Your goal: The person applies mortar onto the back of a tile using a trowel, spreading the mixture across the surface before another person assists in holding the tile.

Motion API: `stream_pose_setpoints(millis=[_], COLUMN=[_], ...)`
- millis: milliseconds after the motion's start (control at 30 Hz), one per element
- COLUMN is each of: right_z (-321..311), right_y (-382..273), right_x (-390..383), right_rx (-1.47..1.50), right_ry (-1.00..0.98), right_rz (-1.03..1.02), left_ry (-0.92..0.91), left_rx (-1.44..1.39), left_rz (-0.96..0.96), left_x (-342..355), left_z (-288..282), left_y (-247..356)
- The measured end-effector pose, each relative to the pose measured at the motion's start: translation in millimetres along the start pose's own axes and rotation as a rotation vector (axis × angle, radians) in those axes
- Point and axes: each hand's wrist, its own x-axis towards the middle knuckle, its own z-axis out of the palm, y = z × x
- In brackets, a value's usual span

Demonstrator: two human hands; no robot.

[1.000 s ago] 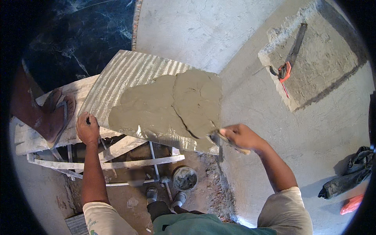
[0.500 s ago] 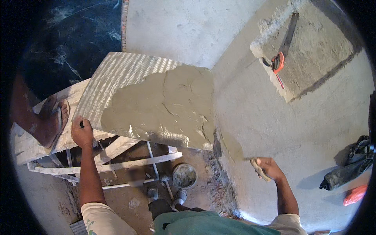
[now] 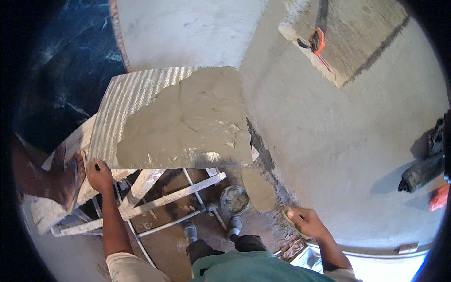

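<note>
A ridged tile or board [image 3: 109,118] lies on planks, much of its face covered in wet grey mortar [image 3: 183,113]. My left hand [image 3: 99,176] is closed on its near left edge. Down at the right, beside the wall's foot, my right hand [image 3: 305,223] is closed on a trowel [image 3: 258,187], whose blade carries a layer of mortar. A round bucket [image 3: 234,199] holding grey material sits on the floor below the board.
Another person's sandalled foot [image 3: 74,181] rests on a plank [image 3: 43,214] at left. Timber and pipe framing [image 3: 150,203] is below. On the right are a handsaw [image 3: 318,43] in a wall recess [image 3: 366,33], dark hanging cloth [image 3: 420,173] and a red bag [image 3: 439,197].
My right hand has moved down and away from the board's near right corner with the trowel. My left hand stays on the board's edge. The view has shifted.
</note>
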Motion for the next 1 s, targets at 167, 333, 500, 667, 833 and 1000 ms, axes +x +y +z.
stream_pose_setpoints(millis=[167,333,500,667,833,1000], right_z=[57,141,228,278,333,375], right_y=[77,163,292,376,448,458], right_x=[-39,9,114,249,324,360], right_rx=[0.125,0.321,-0.335,-0.387,-0.349,-0.266], right_ry=[0.054,-0.045,-0.044,-0.152,-0.11,-0.171], right_rz=[0.261,0.47,0.429,0.405,0.541,0.493], left_ry=[-0.027,-0.129,-0.392,-0.017,-0.44,-0.28], left_rx=[-0.044,-0.001,-0.274,0.619,0.407,0.958], left_rz=[0.12,0.398,0.191,1.272,0.535,1.25], left_x=[5,36,65,170,134,149], left_z=[13,7,31,-24,5,-36], left_y=[-9,-76,-109,-182,-143,-135])
